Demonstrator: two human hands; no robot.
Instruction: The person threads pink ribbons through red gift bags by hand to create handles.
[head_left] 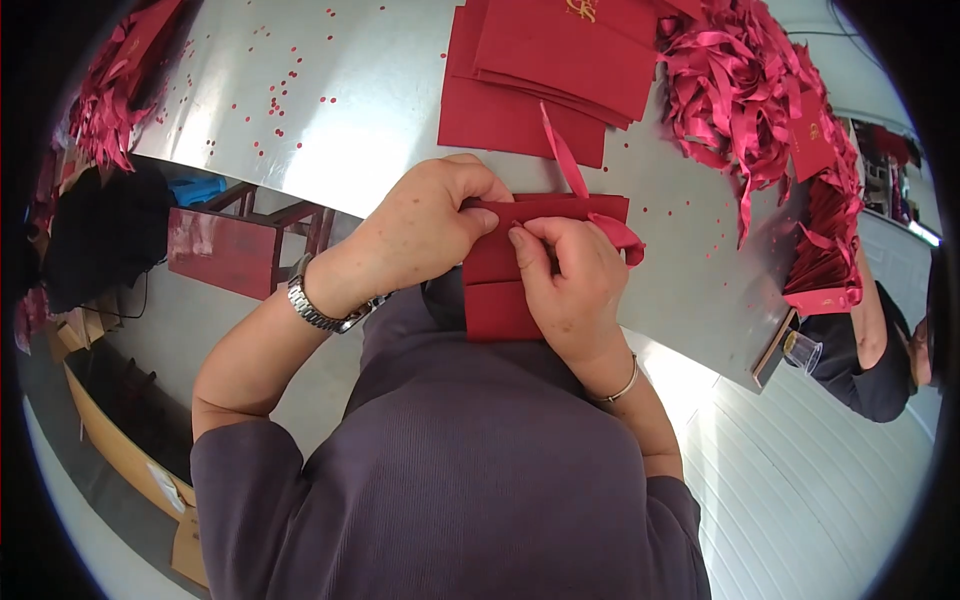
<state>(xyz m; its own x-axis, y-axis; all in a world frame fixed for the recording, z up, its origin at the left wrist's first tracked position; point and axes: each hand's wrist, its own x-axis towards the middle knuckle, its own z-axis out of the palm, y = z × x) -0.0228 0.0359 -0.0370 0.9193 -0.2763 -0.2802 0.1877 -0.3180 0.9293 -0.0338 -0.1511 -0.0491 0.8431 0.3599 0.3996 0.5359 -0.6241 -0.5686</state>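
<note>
At the table's front edge lies a flat red paper bag with a fold line across it. My left hand is closed on its upper left edge, thumb in front and fingers behind. Just beside it, my right hand rests against the bag's front, thumb and forefinger pinched together. Whatever is between those fingertips is too small to make out. A pinkish-red satin ribbon sticks up beyond the bag's top edge, and another stretch of ribbon shows behind my right knuckles.
A stack of red paper bags lies just beyond on the metal table, among scattered red paper dots. Ribboned bags are heaped at right and far left. A red wooden stool stands at left. Another person is at right.
</note>
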